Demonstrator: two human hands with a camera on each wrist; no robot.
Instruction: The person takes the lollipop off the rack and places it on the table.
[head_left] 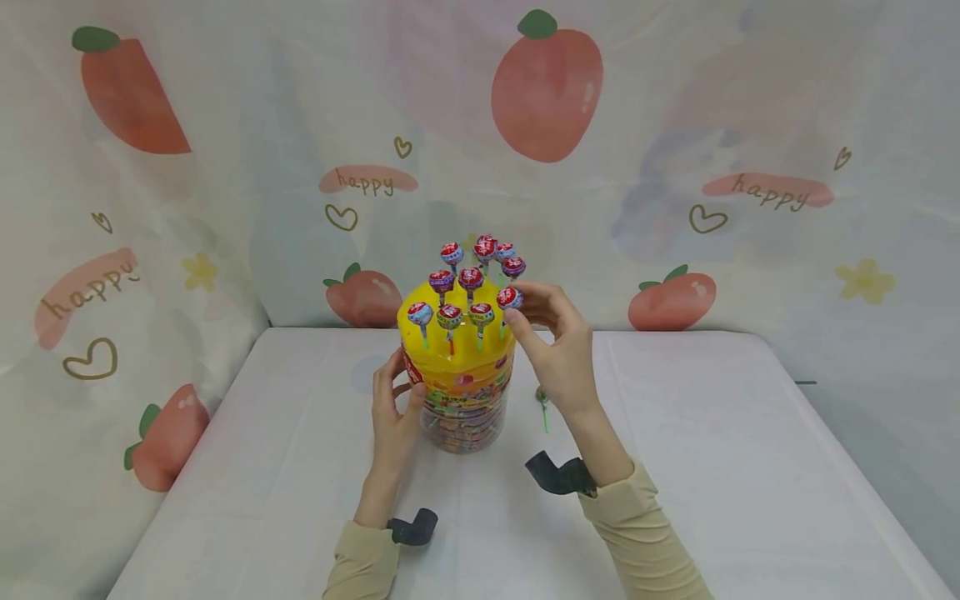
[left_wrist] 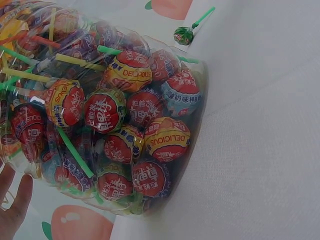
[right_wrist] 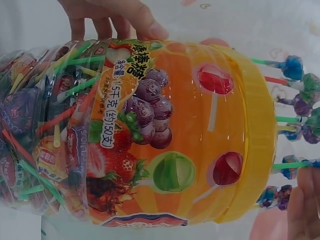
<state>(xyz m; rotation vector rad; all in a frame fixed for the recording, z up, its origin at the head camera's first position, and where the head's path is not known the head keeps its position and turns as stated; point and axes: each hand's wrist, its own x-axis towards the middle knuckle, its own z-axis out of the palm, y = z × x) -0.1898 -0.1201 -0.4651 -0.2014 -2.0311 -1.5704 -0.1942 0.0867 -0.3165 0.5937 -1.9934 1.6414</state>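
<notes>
Right hand (head_left: 558,358): fingers pinch lollipop (head_left: 509,298) at edge of yellow lid (head_left: 435,358); hand cut off in right wrist view. Left hand (head_left: 395,421): fingers curved round jar (head_left: 465,412), upright on surface (head_left: 262,467), tips hidden. Loose lollipop (left_wrist: 184,35) beside, wrapper unreadable.

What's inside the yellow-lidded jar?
Wrapped lollipops with green, red and yellow sticks, seen through the clear lower wall of the jar. The orange label and yellow lid cover the upper inside; outer lollipops hide the middle.

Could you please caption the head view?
Left hand holds a clear plastic jar; right hand pinches a wrapped round lollipop atop its yellow lid.
</notes>
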